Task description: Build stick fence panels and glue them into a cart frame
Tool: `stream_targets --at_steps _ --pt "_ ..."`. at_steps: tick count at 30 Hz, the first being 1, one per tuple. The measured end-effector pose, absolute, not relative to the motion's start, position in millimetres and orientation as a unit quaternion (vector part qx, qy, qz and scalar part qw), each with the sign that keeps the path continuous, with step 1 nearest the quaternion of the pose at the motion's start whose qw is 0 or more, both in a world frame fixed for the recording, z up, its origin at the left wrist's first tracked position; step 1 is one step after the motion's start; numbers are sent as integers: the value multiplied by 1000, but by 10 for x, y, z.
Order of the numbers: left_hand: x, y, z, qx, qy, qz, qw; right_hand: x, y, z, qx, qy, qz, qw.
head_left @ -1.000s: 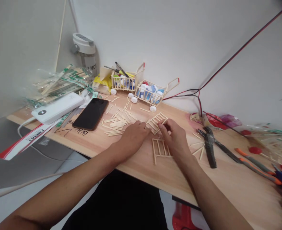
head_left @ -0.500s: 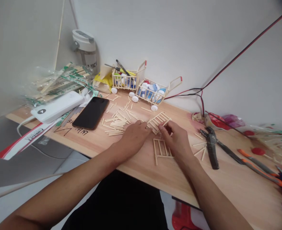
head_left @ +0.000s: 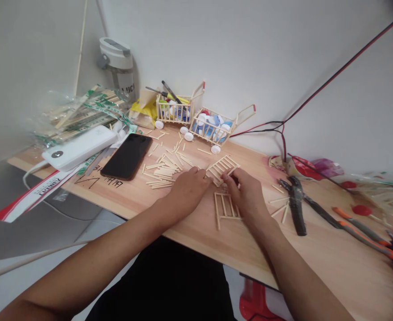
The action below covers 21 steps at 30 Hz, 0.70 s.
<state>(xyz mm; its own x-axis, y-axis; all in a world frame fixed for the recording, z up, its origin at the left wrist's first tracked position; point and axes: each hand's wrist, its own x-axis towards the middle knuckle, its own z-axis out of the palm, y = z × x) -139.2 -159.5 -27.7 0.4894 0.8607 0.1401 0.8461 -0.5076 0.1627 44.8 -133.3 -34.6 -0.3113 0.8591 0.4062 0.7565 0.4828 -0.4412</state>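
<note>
My left hand [head_left: 189,189] rests on the wooden table top, its fingertips at the near left end of a small lattice panel of thin wooden sticks [head_left: 222,168]. My right hand [head_left: 245,191] pinches the panel's near right side, and its fingers hide part of that corner. Just below my hands lies a second stick panel [head_left: 225,207], flat and untouched. To the left of my left hand is a heap of loose sticks [head_left: 161,171].
Two miniature stick carts [head_left: 173,111] [head_left: 213,136] holding bottle caps stand at the back. A phone [head_left: 127,157] and a power bank [head_left: 79,148] lie at left. Pliers [head_left: 296,209] and orange-handled tools [head_left: 363,234] lie at right. Wires run along the wall.
The whole view has drifted slightly, with the table sitting a little further right. My right fingers have closed in on the panel, and both hands stay at it.
</note>
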Motion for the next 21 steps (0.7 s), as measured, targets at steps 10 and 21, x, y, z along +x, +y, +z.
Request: stream_targets --at_steps 10,21 --pt "-1391 -1593 -298 861 496 104 36 440 -1334 -339 -504 -803 91 304" --pt "-1385 -1595 -288 862 495 104 40 435 -1348 -334 -506 -803 88 303"
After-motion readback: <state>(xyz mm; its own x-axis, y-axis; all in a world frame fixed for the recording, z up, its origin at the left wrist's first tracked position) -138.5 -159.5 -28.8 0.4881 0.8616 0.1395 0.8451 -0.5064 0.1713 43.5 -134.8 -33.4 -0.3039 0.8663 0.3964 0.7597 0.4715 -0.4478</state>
